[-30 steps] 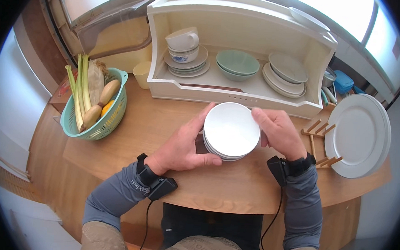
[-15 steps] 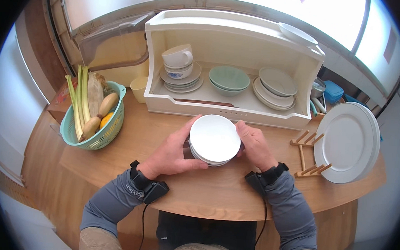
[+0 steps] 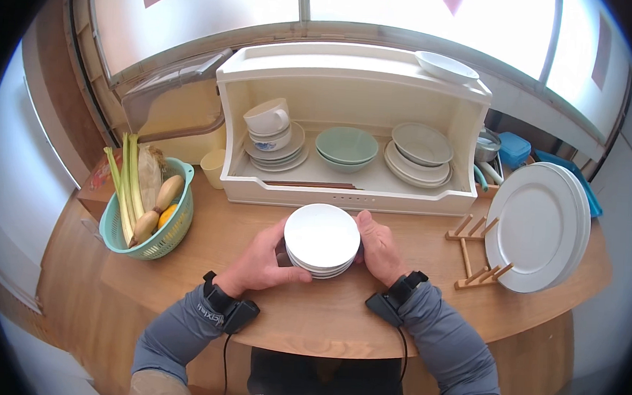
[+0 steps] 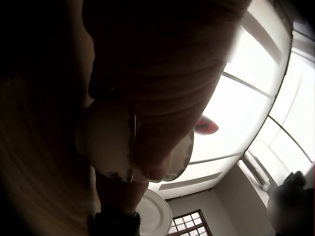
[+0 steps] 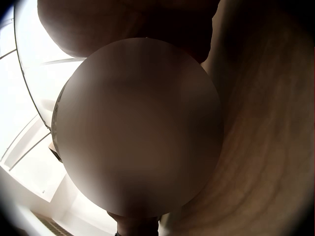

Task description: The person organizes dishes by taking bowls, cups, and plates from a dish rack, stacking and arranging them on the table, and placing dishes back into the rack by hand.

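A short stack of white bowls [image 3: 321, 235] stands upright between my two hands, close to the tabletop [image 3: 280, 307]. My left hand [image 3: 256, 261] curves round its left side, with the thumb along the front. On the right side my right hand [image 3: 381, 251] holds the stack, its thumb near the top rim and its other fingers partly hidden. In the left wrist view the fingers lie dark across the bowls [image 4: 107, 145], whose rims carry a pattern. A large blurred round shape fills the middle of the right wrist view.
Behind stands a cream dish cabinet [image 3: 345, 200] with cups, green bowls [image 3: 347, 145] and plates. To the left are a green basket [image 3: 155, 246] of vegetables and a yellow cup [image 3: 213, 168]. Large white plates [image 3: 535, 229] lean in a wooden rack [image 3: 466, 257] at right.
The head view has tilted upward, showing more window. Both hands and the bowl stack sit slightly further left relative to the cabinet, and the stack looks smaller. Both hands stay on it.
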A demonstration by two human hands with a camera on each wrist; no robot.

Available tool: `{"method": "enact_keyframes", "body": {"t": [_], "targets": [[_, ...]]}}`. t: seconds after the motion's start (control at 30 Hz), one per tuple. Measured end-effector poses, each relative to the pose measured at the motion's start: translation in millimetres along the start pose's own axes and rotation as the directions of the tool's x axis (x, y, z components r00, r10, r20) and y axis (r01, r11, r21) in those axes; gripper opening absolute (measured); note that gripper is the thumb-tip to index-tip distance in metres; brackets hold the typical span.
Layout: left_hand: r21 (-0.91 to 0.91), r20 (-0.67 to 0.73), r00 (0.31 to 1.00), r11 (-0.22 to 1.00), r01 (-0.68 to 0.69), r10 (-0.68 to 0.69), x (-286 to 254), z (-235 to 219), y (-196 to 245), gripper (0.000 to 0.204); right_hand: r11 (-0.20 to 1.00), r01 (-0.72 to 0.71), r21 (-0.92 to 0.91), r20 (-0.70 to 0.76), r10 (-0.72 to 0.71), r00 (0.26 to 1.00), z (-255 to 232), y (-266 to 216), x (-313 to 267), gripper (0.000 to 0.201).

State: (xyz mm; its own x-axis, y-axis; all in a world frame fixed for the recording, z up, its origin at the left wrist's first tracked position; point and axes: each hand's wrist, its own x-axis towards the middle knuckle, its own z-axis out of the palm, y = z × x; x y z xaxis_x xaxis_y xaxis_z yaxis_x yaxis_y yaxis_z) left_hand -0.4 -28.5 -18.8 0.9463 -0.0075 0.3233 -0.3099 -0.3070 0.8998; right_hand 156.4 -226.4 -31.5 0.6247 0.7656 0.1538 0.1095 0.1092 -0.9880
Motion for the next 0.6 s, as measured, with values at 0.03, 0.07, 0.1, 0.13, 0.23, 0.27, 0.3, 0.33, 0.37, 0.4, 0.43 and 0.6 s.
{"method": "enact_keyframes", "body": {"t": [0.03,0.07,0.1,0.13,0.23,0.27,0.3,0.33,0.37,0.4,0.43,0.6], "targets": [[-0.013,-0.016,1.0,1.0,0.012,-0.012,-0.9,1.3,1.7,0.099,1.0,-0.004,0.004,-0.004,0.004,1.0,-0.8,2.6,0.3,0.062],[-0.027,-0.033,0.999,0.999,0.023,-0.024,-1.4,2.4,1.3,0.097,1.0,0.016,-0.014,0.001,-0.016,1.0,-1.5,5.1,0.8,0.062],[-0.03,-0.033,0.999,0.999,0.027,-0.028,-1.5,2.9,-0.3,0.097,0.999,0.036,-0.034,0.009,-0.036,0.999,-1.8,7.5,1.0,0.062],[-0.028,-0.036,0.999,0.999,0.019,-0.02,-1.9,2.8,-1.3,0.097,0.999,0.032,-0.033,0.011,-0.031,0.999,-1.1,8.6,0.5,0.062],[-0.021,-0.032,0.999,1.0,0.01,-0.01,-1.9,0.9,-2.9,0.098,0.997,0.069,-0.045,0.009,-0.068,0.998,-1.6,6.5,1.7,0.061],[-0.02,-0.022,1.0,1.0,0.013,-0.013,-2.2,0.2,-3.6,0.098,0.997,0.058,-0.048,0.01,-0.057,0.998,-2.7,7.2,1.9,0.062],[-0.02,-0.026,1.0,1.0,0.012,-0.013,-3.1,0.4,-3.4,0.098,0.998,0.043,-0.051,0.013,-0.043,0.999,-2.7,7.8,0.6,0.062],[-0.029,-0.025,0.999,0.999,0.02,-0.02,-3.4,0.9,-2.6,0.098,0.998,0.043,-0.052,0.018,-0.042,0.999,-2.0,7.0,-0.6,0.062],[-0.035,-0.024,0.999,0.999,0.024,-0.025,-3.7,0.8,-1.2,0.098,0.999,0.043,-0.027,0.015,-0.043,0.999,-1.0,5.1,-0.8,0.062],[-0.031,-0.029,0.999,0.999,0.02,-0.021,-4.1,0.9,0.5,0.098,0.999,0.045,-0.003,0.013,-0.045,0.999,0.2,3.0,-0.5,0.062],[-0.043,-0.031,0.999,0.998,0.034,-0.035,-4.2,1.5,2.3,0.098,0.999,0.051,-0.006,0.018,-0.05,0.999,1.0,2.1,-0.4,0.062],[-0.001,-0.015,1.0,1.0,0.018,-0.018,-5.2,-0.6,0.5,0.099,0.998,0.039,-0.05,0.022,-0.038,0.999,-2.2,9.5,-0.8,0.066]]}}
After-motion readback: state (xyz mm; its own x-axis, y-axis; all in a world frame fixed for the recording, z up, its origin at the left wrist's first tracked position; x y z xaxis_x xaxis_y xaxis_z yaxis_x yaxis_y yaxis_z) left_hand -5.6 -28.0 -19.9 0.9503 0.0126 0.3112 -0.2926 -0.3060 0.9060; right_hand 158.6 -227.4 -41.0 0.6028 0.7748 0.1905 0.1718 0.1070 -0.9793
